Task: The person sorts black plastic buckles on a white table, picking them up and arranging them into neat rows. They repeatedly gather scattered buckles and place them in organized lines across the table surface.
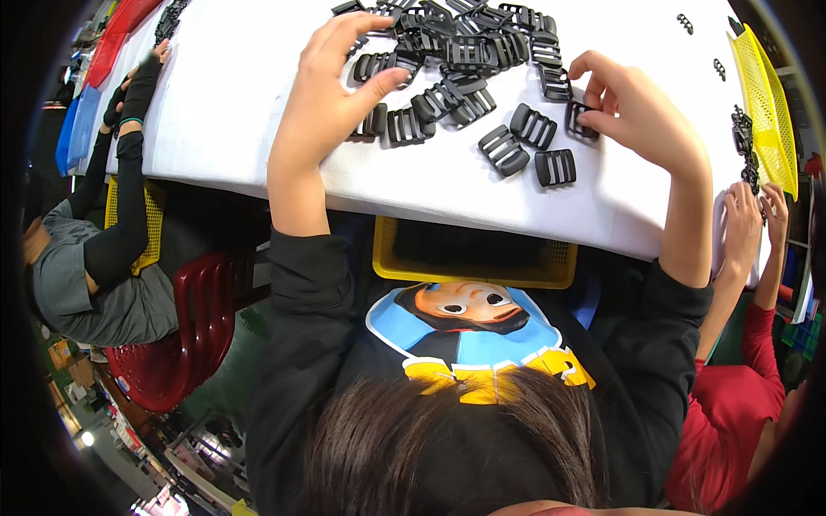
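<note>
Black plastic slide buckles with several bars lie in a loose pile point(471, 53) at the far middle of the white table. My left hand point(323, 103) is over the pile's left side, fingers and thumb spread, with nothing gripped. Between the thumb and bent fingers of my right hand point(645, 116) is one slide buckle point(581, 122), tilted on edge at the table surface, partly hidden by the fingertips. Just left of it, three loose buckles lie apart from the pile: an upper one point(533, 127), a left one point(503, 151) and a near one point(555, 168).
A yellow basket point(559, 279) sits under the near edge of the white table point(413, 185). At left a person in black sleeves point(129, 163) works beside a red chair point(202, 297). Another person's hand point(742, 219) is at right, near black parts and a yellow basket point(774, 103).
</note>
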### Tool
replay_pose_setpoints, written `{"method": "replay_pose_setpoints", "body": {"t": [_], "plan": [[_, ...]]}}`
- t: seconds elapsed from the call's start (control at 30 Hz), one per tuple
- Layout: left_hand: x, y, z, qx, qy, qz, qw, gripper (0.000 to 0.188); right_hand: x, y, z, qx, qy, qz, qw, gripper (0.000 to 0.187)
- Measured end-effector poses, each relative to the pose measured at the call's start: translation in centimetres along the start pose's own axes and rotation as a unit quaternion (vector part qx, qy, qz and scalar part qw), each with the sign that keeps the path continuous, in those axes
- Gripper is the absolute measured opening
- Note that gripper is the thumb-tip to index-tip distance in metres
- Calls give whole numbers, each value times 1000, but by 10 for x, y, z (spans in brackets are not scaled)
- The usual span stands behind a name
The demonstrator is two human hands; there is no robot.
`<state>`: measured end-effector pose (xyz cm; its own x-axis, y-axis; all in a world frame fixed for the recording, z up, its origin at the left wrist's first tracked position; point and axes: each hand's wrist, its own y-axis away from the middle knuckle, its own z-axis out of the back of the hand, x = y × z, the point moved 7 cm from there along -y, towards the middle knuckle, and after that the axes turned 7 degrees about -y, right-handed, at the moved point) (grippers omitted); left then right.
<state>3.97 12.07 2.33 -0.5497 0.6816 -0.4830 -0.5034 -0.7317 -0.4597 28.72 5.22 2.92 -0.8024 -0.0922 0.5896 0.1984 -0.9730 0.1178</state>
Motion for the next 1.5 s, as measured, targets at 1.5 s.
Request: {"method": "replay_pose_setpoints", "body": {"t": [1.5], "plan": [[-21, -51, -19, 128, -109, -216, 962, 46, 34, -31, -22, -238, 84, 196, 947, 30]]}}
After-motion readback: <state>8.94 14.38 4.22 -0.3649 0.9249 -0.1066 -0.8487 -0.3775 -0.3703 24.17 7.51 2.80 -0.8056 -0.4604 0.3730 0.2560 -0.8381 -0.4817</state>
